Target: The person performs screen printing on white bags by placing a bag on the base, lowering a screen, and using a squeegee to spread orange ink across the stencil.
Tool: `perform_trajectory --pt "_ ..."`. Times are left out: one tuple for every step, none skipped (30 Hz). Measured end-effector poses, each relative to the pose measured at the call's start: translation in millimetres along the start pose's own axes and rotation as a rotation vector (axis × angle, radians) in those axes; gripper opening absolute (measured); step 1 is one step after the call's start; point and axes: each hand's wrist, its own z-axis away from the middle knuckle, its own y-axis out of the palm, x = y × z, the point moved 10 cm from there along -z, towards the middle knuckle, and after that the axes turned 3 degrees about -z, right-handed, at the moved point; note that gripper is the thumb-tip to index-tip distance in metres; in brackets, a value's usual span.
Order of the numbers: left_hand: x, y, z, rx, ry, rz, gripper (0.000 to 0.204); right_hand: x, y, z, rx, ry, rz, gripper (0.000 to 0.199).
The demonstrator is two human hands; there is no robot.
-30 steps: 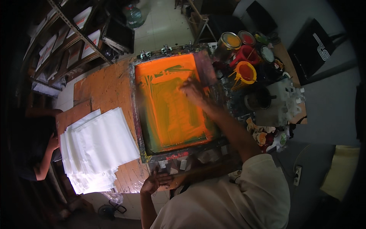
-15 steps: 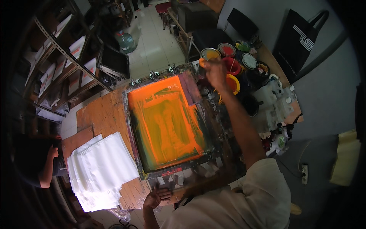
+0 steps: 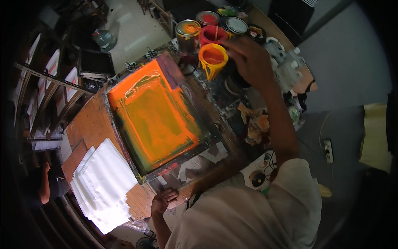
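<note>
My right hand (image 3: 251, 62) is over the ink pots on the right, its fingers bent beside a yellow cup (image 3: 213, 60) smeared with orange ink and a red cup (image 3: 207, 38) with a stick in it. Shadow and blur hide whether those fingers hold anything. A dark-framed printing screen (image 3: 153, 120) lies on the table, its mesh coated with orange and olive-yellow ink. Across its far right corner rests a flat purple-brown board (image 3: 170, 70). My left hand (image 3: 163, 201), open and empty with fingers extended, lies at the near table edge below the frame.
White sheets (image 3: 101, 182) are stacked on the wooden table (image 3: 89, 120) at left. Open cans, one with orange ink (image 3: 188, 31), stand behind the cups, with plastic jugs (image 3: 286, 62) to their right. Another person's arm (image 3: 44, 184) shows at far left. Shelving (image 3: 49, 74) stands behind.
My right hand has moved from the orange ink can toward the yellow cup. The orange patch at its fingertips no longer shows. The view has shifted; my left hand stays by the table edge.
</note>
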Motion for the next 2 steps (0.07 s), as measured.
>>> perform_trajectory --pt "-0.4 1.3 0.0 0.022 -0.005 -0.007 0.077 14.8 -24.7 25.2 0.044 0.000 -0.017 0.029" --pt "-2.3 2.3 -0.3 0.046 -0.007 -0.014 0.077 20.3 -35.5 30.5 0.042 0.011 -0.003 0.029"
